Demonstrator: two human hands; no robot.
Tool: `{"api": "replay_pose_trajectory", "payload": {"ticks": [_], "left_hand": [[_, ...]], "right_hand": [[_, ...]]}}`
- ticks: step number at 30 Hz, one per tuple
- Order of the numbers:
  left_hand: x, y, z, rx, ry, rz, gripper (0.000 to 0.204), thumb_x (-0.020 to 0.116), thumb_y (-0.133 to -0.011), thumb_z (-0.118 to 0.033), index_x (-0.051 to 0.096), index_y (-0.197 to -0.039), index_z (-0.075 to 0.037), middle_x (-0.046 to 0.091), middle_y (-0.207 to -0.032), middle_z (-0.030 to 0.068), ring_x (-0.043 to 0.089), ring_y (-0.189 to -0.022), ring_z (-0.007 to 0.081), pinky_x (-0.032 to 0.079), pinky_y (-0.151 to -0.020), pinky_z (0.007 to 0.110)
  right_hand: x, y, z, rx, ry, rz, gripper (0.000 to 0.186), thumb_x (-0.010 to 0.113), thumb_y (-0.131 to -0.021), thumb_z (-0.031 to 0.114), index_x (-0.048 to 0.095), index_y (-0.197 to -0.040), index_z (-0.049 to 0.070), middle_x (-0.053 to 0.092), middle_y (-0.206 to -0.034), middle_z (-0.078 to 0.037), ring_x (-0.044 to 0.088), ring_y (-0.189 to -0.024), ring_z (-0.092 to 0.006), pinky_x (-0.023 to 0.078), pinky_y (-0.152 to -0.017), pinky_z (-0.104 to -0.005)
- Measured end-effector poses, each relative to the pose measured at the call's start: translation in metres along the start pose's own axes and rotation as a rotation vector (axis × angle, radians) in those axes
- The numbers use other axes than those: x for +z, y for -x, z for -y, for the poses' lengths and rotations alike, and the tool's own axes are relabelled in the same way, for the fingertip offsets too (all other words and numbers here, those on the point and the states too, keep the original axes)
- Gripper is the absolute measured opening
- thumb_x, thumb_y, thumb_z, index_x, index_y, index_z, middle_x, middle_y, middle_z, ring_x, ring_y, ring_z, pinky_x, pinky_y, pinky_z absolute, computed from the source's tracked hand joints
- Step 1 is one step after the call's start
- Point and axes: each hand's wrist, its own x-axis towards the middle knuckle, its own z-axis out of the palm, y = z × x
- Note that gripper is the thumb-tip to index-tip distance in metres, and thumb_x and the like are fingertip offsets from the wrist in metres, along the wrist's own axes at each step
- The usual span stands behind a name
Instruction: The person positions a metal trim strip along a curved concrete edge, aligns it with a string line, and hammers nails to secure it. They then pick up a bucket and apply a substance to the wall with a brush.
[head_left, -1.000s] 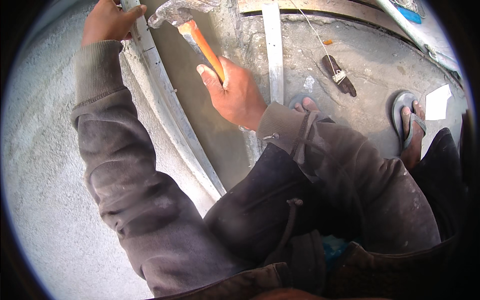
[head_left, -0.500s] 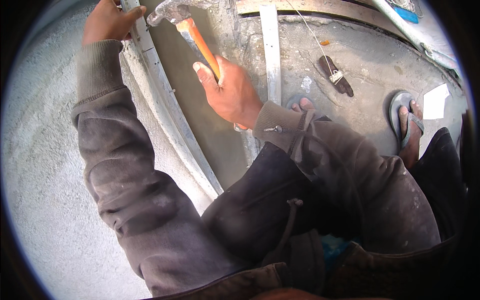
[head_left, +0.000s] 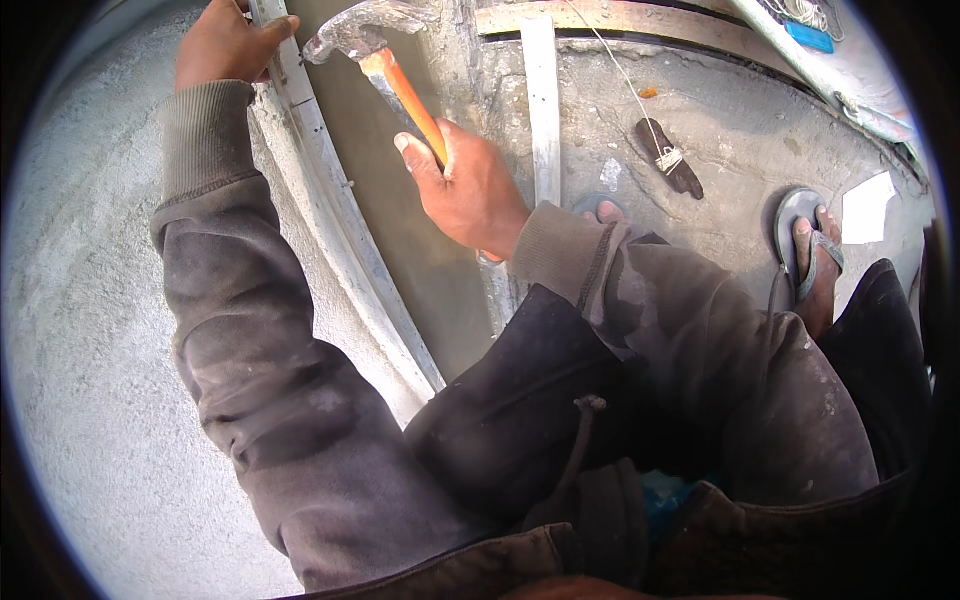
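My right hand (head_left: 470,190) is closed around the orange handle of a claw hammer (head_left: 408,98). The hammer's worn, whitish head lies to the upper left of that hand, over a smooth grey cement strip (head_left: 400,210). At the upper left my left hand (head_left: 235,45) grips a long, pale, plaster-spotted metal straightedge (head_left: 335,190), thumb over its edge and the other fingers behind it, partly hidden. The straightedge runs down toward my knee, along the edge of a rough whitish plastered surface (head_left: 90,330). A gap separates the hammer head from the straightedge.
A second pale bar (head_left: 541,110) stands right of the hammer. A dark weight wrapped in white string (head_left: 668,158) lies on the concrete floor. A white sheet (head_left: 869,208) is beside my sandalled foot (head_left: 812,250). A wooden plank (head_left: 640,16) and a blue object (head_left: 808,37) are at the far side.
The view has shifted slightly, so both hands and the hammer appear a little to the right and lower. Both grips stay the same.
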Motion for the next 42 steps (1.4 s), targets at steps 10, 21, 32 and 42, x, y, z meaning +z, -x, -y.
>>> {"api": "replay_pose_trajectory", "payload": {"ticks": [10,21,32,42], "left_hand": [[-0.002,-0.001,-0.005,-0.022,0.093,0.054,0.057,0.076,-0.082,-0.026,0.053,-0.12,0.01,0.069,-0.087,0.0169,0.073,-0.074,0.0225,0.062,-0.062,0.032],[0.007,0.002,-0.01,-0.037,-0.092,-0.111,0.048,0.075,-0.08,-0.027,0.054,-0.112,0.001,0.069,-0.098,0.0243,0.069,-0.091,0.0371,0.052,-0.079,0.043],[-0.04,0.027,-0.189,0.799,0.532,-0.458,0.018,0.064,-0.093,-0.022,0.068,-0.096,-0.004,0.069,-0.08,0.0118,0.065,-0.067,0.0219,0.051,-0.066,0.032],[0.089,-0.041,-0.411,0.839,0.011,-0.158,0.021,0.057,-0.091,-0.011,0.074,-0.102,-0.015,0.072,-0.093,0.014,0.071,-0.089,0.0298,0.057,-0.077,0.041]], "right_hand": [[-0.003,-0.002,0.0,-0.009,-0.076,-0.007,0.037,0.054,-0.098,0.032,0.054,-0.087,-0.003,0.056,-0.056,-0.018,0.06,-0.05,-0.0299,0.044,-0.051,-0.0424],[-0.051,0.005,0.029,0.05,0.008,0.104,0.036,0.054,-0.098,0.031,0.058,-0.106,-0.004,0.054,-0.068,-0.012,0.052,-0.063,-0.0187,0.045,-0.063,-0.0372],[-0.289,0.06,0.27,-0.031,0.423,-0.209,0.039,0.05,-0.101,0.038,0.048,-0.076,0.008,0.041,-0.055,0.001,0.038,-0.04,-0.0092,0.032,-0.035,-0.0236],[-0.366,0.08,0.269,-0.528,0.239,-0.413,0.034,0.037,-0.104,0.04,0.039,-0.085,0.012,0.032,-0.054,0.004,0.029,-0.039,-0.003,0.032,-0.035,-0.0195]]}}
